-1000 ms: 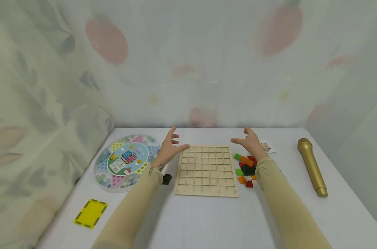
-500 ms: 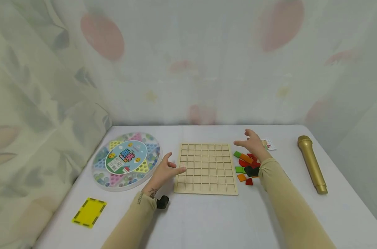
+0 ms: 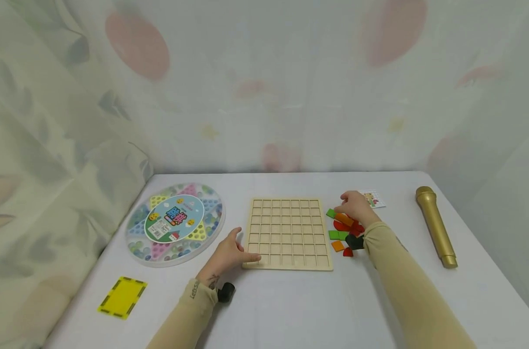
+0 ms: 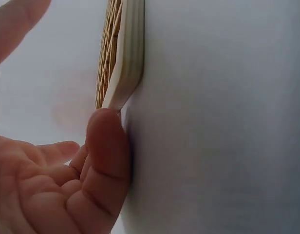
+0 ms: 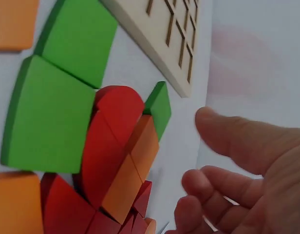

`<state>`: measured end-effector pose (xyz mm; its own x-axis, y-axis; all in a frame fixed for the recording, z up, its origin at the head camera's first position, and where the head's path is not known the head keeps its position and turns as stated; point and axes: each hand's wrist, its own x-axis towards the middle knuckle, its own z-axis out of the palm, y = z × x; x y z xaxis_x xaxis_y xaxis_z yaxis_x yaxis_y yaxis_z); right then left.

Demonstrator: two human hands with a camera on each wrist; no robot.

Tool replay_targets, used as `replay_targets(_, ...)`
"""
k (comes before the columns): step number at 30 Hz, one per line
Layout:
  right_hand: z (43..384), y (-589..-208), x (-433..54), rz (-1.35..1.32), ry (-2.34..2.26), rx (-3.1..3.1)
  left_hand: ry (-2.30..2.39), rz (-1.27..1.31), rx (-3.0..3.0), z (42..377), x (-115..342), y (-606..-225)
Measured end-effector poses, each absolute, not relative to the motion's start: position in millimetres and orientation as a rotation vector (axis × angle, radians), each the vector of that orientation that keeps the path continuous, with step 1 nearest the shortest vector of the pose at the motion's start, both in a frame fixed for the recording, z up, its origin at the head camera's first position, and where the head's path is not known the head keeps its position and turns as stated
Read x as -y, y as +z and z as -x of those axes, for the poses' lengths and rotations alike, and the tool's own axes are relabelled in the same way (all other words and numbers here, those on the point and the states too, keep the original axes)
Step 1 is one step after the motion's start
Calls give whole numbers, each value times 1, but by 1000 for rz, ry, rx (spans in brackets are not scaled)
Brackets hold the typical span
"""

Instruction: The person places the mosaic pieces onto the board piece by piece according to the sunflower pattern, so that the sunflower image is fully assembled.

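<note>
A pale wooden grid board (image 3: pixel 289 234) lies flat in the middle of the table. My left hand (image 3: pixel 224 254) is at its near left corner, thumb over the board. In the left wrist view a curled fingertip (image 4: pixel 107 134) meets the board's corner (image 4: pixel 125 83); the thumb stands apart from it. My right hand (image 3: pixel 356 206) hovers above the loose coloured pieces, its thumb and fingers apart with nothing between them. Close by in the right wrist view are orange tiles (image 5: pixel 123 187), a red rounded piece (image 5: pixel 121 107) and green square tiles (image 5: pixel 50 117).
Left of the board lies a round marble board game (image 3: pixel 177 223) with a printed label. Nearer the front left is a yellow card (image 3: pixel 122 297). A small picture card (image 3: pixel 372 198) sits behind my right hand. A gold microphone (image 3: pixel 436 225) lies at far right.
My left hand has come down and toward me to the board's near left corner. My right hand has lowered over the loose pieces. The head view has shifted slightly.
</note>
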<state>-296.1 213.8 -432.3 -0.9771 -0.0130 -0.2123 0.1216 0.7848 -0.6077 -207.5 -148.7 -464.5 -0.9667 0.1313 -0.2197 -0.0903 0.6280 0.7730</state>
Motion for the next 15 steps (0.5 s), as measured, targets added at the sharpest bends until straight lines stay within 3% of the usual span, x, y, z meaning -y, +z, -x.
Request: replay_targets(15,295,-442,-208,-198,-715,-2742,1155,-119,-2599,202,151,-464)
